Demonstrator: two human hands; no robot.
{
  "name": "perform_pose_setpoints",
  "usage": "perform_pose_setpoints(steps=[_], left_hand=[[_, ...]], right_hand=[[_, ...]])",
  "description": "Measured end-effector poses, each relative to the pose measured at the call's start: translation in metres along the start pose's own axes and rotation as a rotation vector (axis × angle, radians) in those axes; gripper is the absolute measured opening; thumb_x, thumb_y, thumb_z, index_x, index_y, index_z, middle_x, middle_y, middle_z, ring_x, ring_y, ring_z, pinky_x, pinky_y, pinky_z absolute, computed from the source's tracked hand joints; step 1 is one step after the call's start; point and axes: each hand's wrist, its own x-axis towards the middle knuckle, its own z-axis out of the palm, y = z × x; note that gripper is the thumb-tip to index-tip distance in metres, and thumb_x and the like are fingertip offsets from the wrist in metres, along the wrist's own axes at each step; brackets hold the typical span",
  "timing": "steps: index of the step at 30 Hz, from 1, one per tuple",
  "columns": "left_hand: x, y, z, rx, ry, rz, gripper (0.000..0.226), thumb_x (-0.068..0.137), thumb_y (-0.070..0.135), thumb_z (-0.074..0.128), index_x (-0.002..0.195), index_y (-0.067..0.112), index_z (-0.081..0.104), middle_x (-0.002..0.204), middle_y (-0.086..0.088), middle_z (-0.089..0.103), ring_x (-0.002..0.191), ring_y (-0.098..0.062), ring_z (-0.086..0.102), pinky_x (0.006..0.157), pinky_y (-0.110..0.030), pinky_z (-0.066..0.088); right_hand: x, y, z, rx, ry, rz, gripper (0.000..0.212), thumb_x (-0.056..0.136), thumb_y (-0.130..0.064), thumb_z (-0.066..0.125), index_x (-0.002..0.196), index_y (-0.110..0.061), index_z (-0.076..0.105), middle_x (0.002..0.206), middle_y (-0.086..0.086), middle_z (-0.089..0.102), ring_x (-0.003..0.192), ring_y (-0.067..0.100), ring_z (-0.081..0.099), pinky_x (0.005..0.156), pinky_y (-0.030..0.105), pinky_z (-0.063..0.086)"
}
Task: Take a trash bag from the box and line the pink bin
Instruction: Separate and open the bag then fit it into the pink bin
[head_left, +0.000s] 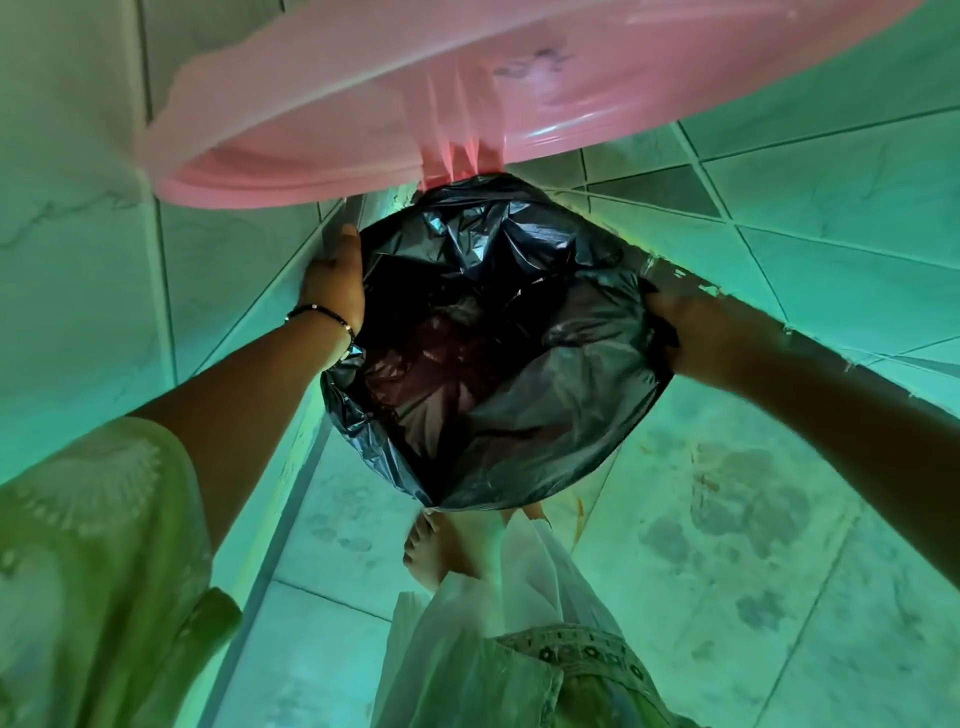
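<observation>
Down at the rim, the left hand (332, 283) presses its fingers closed over the black trash bag (498, 343), and the right hand (675, 322) grips the opposite edge. That bag lines the bin, spread across its mouth, below the raised pink lid (395, 98), on the tiled floor (727, 519).

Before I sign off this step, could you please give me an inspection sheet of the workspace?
Surface: tiled floor, stained.
Job's things: black trash bag spread over the bin mouth; pink lid raised behind it; bin body hidden.
Clutter: white plastic bag near a bare foot.
Grippers: left hand and right hand grip the bag's opposite edges; fingers mostly hidden.
Cables: nothing seen.
Surroundings: tiled wall on the left.
</observation>
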Motion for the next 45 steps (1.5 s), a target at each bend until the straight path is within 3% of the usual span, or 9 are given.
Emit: perform_pose_setpoints(steps=[5,10,18,23,32,36,38,42,45], left_hand=[[0.01,-0.007,-0.002,-0.162,-0.036,-0.088,0.068,0.089,0.058,0.035,0.136,0.009,0.042,0.142,-0.012,0.045,0.128,-0.029,0.044,0.107,-0.037,0.033],[0.003,-0.028,-0.008,-0.21,-0.072,-0.062,0.054,0.098,0.039,0.029,0.14,0.006,0.034,0.149,-0.012,0.036,0.136,-0.024,0.034,0.106,-0.027,0.03],[-0.054,-0.099,-0.008,-0.314,0.192,-0.035,0.053,0.088,0.039,0.04,0.127,0.005,0.049,0.131,-0.024,0.053,0.116,-0.037,0.052,0.098,-0.044,0.043],[-0.132,-0.127,0.031,-0.971,-0.204,-0.629,0.026,0.098,0.019,0.035,0.114,0.018,0.055,0.104,-0.005,0.057,0.09,-0.026,0.054,0.078,-0.038,0.046],[-0.128,-0.141,0.04,-0.85,-0.167,-0.625,0.027,0.092,-0.005,0.04,0.075,0.009,0.055,0.064,-0.008,0.056,0.036,-0.011,0.056,0.038,-0.015,0.047],[-0.108,-0.131,0.036,-0.769,-0.122,-0.687,0.021,0.095,-0.002,0.035,0.095,-0.003,0.055,0.117,-0.027,0.059,0.071,-0.023,0.054,0.09,-0.032,0.048],[-0.104,-0.121,0.034,-0.746,-0.106,-0.701,0.03,0.097,0.003,0.03,0.072,0.009,0.045,0.143,-0.022,0.041,0.103,-0.025,0.052,0.103,-0.036,0.038],[-0.103,-0.118,0.021,-0.997,-0.184,-0.669,0.031,0.099,0.021,0.031,0.097,0.009,0.06,0.1,-0.014,0.062,0.117,-0.026,0.053,0.093,-0.042,0.04],[-0.106,-0.121,0.008,-1.0,-0.236,-0.62,0.045,0.098,0.04,0.027,0.122,0.013,0.053,0.126,-0.007,0.057,0.131,-0.023,0.042,0.107,-0.049,0.03]], right_hand=[[0.0,-0.009,0.056,0.929,-0.193,0.362,0.031,0.091,0.005,0.039,0.101,-0.015,0.06,0.098,0.01,0.064,0.082,0.027,0.062,0.079,0.043,0.053],[-0.015,-0.034,0.086,1.694,-0.103,0.74,0.031,0.092,-0.005,0.033,0.076,-0.015,0.057,0.088,0.005,0.06,0.082,0.021,0.054,0.081,0.039,0.044],[-0.078,-0.065,0.117,1.996,-0.032,0.741,0.011,0.093,-0.013,0.049,0.092,-0.015,0.059,0.089,0.004,0.064,0.081,0.022,0.058,0.071,0.035,0.045],[-0.101,-0.098,0.12,2.159,-0.177,0.599,0.02,0.09,-0.003,0.048,0.075,-0.009,0.06,0.061,0.006,0.062,0.049,0.015,0.057,0.047,0.025,0.047],[-0.076,-0.099,0.116,1.776,-0.16,0.803,0.02,0.089,0.007,0.042,0.079,-0.004,0.056,0.061,0.011,0.053,0.047,0.02,0.045,0.04,0.023,0.039],[-0.06,-0.099,0.119,1.875,-0.142,0.954,0.025,0.092,0.005,0.037,0.079,-0.002,0.057,0.064,0.011,0.061,0.051,0.02,0.056,0.059,0.032,0.056],[-0.058,-0.097,0.118,2.058,-0.124,1.0,0.025,0.091,0.006,0.035,0.078,-0.002,0.055,0.069,0.011,0.059,0.055,0.019,0.054,0.056,0.03,0.058],[-0.072,-0.089,0.103,2.332,-0.057,0.915,0.018,0.093,-0.003,0.039,0.097,-0.001,0.057,0.091,0.016,0.063,0.08,0.026,0.062,0.058,0.034,0.06],[-0.085,-0.079,0.084,2.324,0.082,0.876,0.018,0.096,-0.009,0.04,0.106,-0.003,0.054,0.097,0.014,0.063,0.086,0.028,0.062,0.069,0.038,0.057]])
